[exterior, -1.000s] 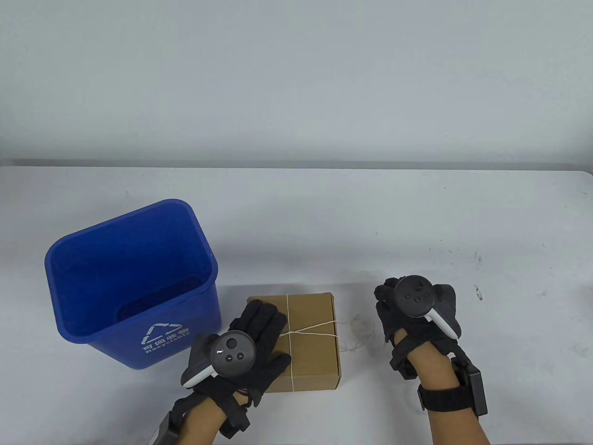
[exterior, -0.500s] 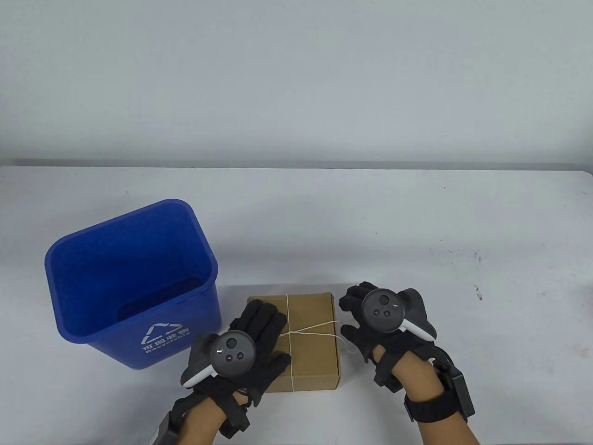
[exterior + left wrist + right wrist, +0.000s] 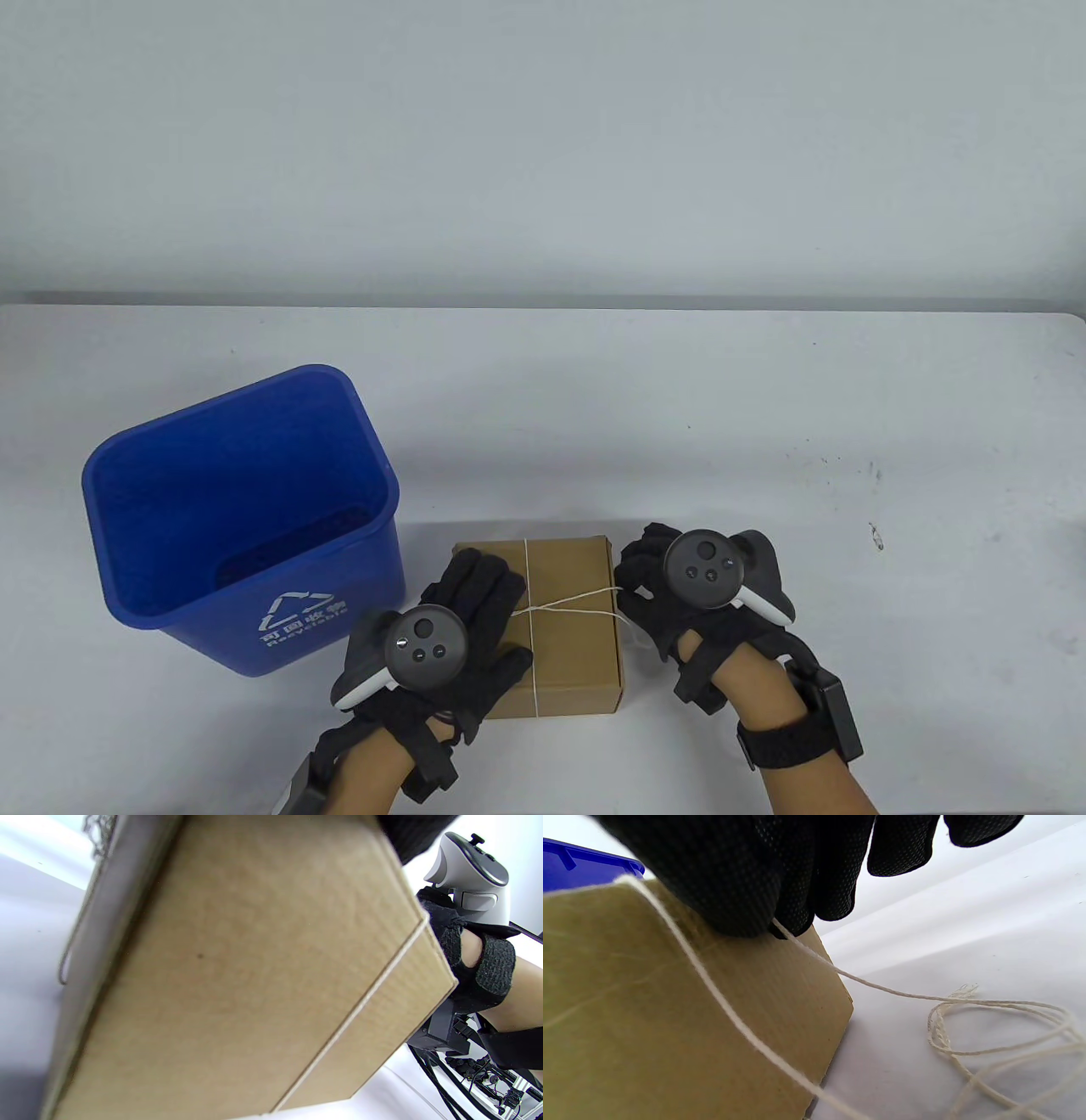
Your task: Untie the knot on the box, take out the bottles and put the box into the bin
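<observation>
— String [image 3: 567,604] is the weak spot. It crosses on top of the box [image 3: 570,654], one band down the lid and one across, and the loose tail lies in loops on the table [image 3: 764,407] just right of the box.

— Who has hold of it?

— Right hand [image 3: 670,586], by the look of it. In the right wrist view its fingers [image 3: 746,895] are curled at the box's right edge, and the string runs out from under them, so I judge it a pinch on the string. Left hand [image 3: 475,620] lies flat on the left half of the lid, fingers straight, holding the box down and gripping nothing.

— So what goes wrong?

— Pull the wrong strand and the crossing could cinch tighter rather than slip. A sideways tug could also drag the box, since only a flat palm steadies it.

— And the bin [image 3: 242,518]?

— Blue, open at the top, just left of the box. If the box skids that way it could knock it. The gloves are thick too, so the thin string may slip from the fingers.

— Bottles?

— Hidden. The box is closed and bound, sitting on the table, nothing taken out yet.
</observation>
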`<state>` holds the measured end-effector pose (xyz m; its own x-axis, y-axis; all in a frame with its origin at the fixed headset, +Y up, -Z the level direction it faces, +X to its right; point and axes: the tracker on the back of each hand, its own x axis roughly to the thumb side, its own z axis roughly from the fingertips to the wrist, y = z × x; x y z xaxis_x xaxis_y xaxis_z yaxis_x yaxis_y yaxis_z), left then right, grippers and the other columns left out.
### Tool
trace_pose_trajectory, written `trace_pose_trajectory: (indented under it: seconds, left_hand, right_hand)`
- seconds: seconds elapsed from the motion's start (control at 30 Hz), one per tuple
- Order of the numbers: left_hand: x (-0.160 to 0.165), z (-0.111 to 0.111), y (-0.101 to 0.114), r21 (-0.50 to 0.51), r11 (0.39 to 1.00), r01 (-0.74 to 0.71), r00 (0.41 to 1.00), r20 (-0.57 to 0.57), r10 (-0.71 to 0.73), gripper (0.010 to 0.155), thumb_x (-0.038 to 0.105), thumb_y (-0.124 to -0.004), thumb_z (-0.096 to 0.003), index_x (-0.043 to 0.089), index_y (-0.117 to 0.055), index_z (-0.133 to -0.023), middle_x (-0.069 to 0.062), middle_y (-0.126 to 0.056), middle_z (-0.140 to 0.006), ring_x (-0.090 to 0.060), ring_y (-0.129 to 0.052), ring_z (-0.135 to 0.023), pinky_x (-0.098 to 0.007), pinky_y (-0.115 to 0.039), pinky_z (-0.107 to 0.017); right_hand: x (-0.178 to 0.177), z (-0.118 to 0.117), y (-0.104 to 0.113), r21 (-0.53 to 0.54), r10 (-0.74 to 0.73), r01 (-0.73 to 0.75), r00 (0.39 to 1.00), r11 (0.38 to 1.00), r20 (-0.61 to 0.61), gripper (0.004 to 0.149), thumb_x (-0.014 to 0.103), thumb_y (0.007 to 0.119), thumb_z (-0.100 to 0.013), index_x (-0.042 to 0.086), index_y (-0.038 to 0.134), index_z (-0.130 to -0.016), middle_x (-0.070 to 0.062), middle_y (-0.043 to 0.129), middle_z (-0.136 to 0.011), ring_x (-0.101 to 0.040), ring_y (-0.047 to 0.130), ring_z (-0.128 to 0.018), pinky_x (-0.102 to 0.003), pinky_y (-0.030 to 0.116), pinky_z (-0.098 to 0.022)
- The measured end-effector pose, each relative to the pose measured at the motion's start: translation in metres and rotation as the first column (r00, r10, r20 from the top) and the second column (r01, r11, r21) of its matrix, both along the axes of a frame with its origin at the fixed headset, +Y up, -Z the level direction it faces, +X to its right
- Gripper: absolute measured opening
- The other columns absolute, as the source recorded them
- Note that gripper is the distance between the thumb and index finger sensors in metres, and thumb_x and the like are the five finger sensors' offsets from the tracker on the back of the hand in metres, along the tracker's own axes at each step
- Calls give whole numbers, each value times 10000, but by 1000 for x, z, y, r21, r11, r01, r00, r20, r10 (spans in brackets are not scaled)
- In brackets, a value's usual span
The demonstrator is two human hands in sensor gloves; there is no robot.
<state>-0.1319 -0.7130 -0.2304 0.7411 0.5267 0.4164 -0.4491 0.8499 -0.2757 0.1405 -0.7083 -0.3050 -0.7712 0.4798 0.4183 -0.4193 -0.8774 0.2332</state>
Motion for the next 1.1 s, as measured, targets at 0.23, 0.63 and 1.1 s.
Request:
trace_pose_trajectory:
  seconds: [0.23,0.63,1.1]
  left_hand:
    - [0,0,0,0,1000,0,1000,1,0,826,545,-653,-520,195,-271,-1163,-54,-151,-1190,-398,-41,-1121,-743,-266,-740]
    - [0,0,0,0,1000,0,1000,1,0,826,544,-654,-520,195,-270,-1163,-51,-150,-1189,-401,-40,-1119,-742,-267,-740]
    - [0,0,0,0,1000,0,1000,1,0,825,544,-654,-519,196,-272,-1162,-51,-150,-1189,-398,-40,-1120,-742,-267,-741]
  right_hand:
    - [3,-2,-3,-12,32,-32,999,999,13,370,303,836,-457,110,851,-772,-99,736,-925,-520,568,-947,-711,478,-630]
    - [20,-13,-16,-69,93,-88,992,994,82,371,303,830,-458,110,847,-774,-102,733,-927,-522,565,-946,-712,475,-630]
    - [40,-25,-30,-132,181,-161,970,978,164,367,298,828,-460,107,847,-773,-107,734,-927,-528,565,-942,-714,470,-628]
